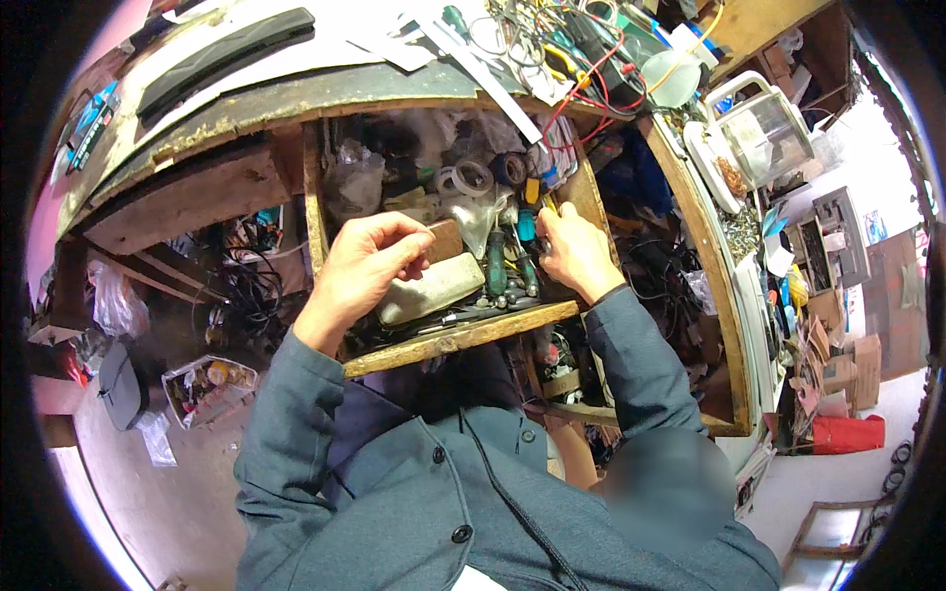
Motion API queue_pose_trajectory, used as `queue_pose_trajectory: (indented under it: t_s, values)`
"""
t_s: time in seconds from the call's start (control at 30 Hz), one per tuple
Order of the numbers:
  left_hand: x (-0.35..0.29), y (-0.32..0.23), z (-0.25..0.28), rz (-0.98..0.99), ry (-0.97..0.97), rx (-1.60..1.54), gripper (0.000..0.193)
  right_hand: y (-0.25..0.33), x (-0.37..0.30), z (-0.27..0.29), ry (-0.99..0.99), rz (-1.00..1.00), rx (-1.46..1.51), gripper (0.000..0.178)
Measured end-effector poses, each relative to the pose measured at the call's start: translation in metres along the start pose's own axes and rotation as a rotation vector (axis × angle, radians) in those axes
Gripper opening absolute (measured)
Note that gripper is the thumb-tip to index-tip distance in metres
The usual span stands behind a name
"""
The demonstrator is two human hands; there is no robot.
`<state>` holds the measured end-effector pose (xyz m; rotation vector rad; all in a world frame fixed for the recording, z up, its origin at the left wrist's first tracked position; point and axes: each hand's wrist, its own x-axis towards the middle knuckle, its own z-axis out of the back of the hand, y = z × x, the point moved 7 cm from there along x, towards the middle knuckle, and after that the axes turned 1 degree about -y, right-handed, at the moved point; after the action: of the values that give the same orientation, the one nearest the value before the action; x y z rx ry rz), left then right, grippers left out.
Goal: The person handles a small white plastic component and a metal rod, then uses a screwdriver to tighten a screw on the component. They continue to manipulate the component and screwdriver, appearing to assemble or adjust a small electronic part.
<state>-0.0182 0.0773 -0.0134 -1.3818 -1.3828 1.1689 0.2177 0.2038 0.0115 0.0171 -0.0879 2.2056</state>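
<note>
Two hands are seen at one open drawer (463,340). Over its left side the left hand (367,268) is held half curled, thumb near forefinger; whether anything is pinched cannot be told. At its right side the right hand (579,253) is held with fingers bent, partly hidden, its grip impossible to tell. Near the drawer's front, one pale oblong block (431,292) and at least one green-handled tool (496,266) are lodged; toward its back, one dark tape roll (508,169).
</note>
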Motion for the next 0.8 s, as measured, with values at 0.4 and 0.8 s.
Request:
queue_pose_trajectory:
  t_s: [0.4,0.8]
  values:
    - [0.0,0.002,0.001,0.02,-0.006,0.0,0.013,-0.015,-0.002,0.02,-0.085,-0.016,0.069,0.018]
    - [0.0,0.0,-0.002,0.003,0.005,-0.012,0.015,-0.013,-0.014,0.021,-0.154,-0.025,0.048,0.021]
